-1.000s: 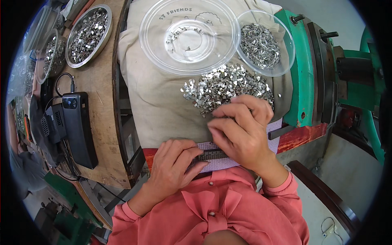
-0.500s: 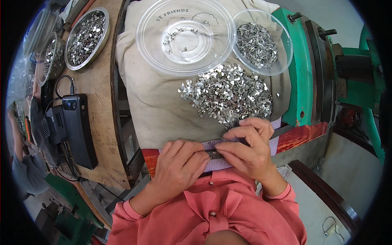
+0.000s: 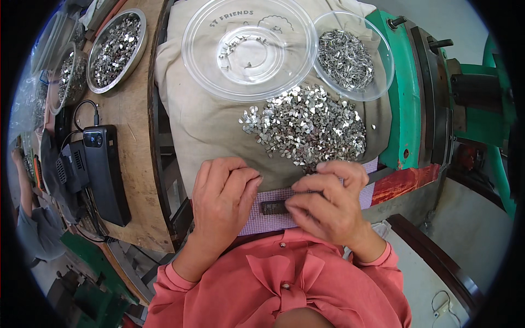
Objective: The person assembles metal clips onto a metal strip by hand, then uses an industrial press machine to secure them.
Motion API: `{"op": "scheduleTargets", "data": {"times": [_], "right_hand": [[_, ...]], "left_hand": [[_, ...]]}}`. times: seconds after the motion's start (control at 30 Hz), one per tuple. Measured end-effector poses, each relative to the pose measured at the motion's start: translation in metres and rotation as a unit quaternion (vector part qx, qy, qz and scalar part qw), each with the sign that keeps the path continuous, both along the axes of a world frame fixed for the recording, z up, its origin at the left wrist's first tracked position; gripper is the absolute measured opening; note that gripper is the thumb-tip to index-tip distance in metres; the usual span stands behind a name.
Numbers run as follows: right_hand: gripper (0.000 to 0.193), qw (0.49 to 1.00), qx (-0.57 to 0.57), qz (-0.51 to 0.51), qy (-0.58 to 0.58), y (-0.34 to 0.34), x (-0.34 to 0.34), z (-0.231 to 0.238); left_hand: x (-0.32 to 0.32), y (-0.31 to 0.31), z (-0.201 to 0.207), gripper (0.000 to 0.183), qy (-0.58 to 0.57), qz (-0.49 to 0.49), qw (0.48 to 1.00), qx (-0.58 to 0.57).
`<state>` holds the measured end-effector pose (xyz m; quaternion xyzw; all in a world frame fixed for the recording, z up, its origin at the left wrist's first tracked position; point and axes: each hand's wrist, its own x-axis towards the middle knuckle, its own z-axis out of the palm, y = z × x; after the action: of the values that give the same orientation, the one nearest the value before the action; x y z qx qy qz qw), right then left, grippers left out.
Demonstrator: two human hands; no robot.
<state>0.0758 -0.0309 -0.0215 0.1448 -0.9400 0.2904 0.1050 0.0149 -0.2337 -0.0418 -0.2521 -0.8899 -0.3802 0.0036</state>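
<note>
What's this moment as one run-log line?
left hand: left of dark bar, fingers bunched, contents unclear | right hand: over bar, grip unclear | silver flake pile: on beige cloth | large clear bowl: beyond pile

So there's this chunky black power bank (image 3: 108,175) lying on a wooden tabletop (image 3: 141,183), with a black cable (image 3: 77,113) looping out past its far end. Snug on its left is a dark vented box (image 3: 73,164). Beyond the power bank sits a steel bowl (image 3: 130,64) full of shiny bits, plus a clear tub (image 3: 70,98) with more. Way left of it, someone in a grey-blue top (image 3: 41,232). Well off to its right: a big green machine (image 3: 403,123) with bolts sticking out, and lower down, a white plug block (image 3: 441,309).
</note>
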Motion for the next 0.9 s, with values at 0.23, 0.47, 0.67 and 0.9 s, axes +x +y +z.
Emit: {"op": "scheduleTargets", "data": {"times": [0.23, 0.47, 0.67, 0.9], "right_hand": [[0.021, 0.999, 0.008, -0.026, -0.022, -0.014, 0.017, -0.003], [0.026, 0.998, 0.034, -0.036, -0.027, -0.009, 0.020, -0.003], [0.026, 0.998, 0.027, -0.054, 0.024, -0.004, 0.003, -0.007], [0.021, 0.996, 0.074, -0.054, 0.024, -0.006, -0.024, -0.012]], "left_hand": [[-0.002, 0.000, 0.000, 0.021, 0.001, -0.016, 1.000, -0.004], [0.000, -0.002, -0.004, 0.019, 0.028, -0.021, 0.999, -0.008], [0.015, -0.009, 0.006, 0.021, 0.003, -0.084, 0.996, 0.039], [0.028, -0.004, -0.001, 0.022, 0.022, -0.118, 0.992, 0.030]]}}
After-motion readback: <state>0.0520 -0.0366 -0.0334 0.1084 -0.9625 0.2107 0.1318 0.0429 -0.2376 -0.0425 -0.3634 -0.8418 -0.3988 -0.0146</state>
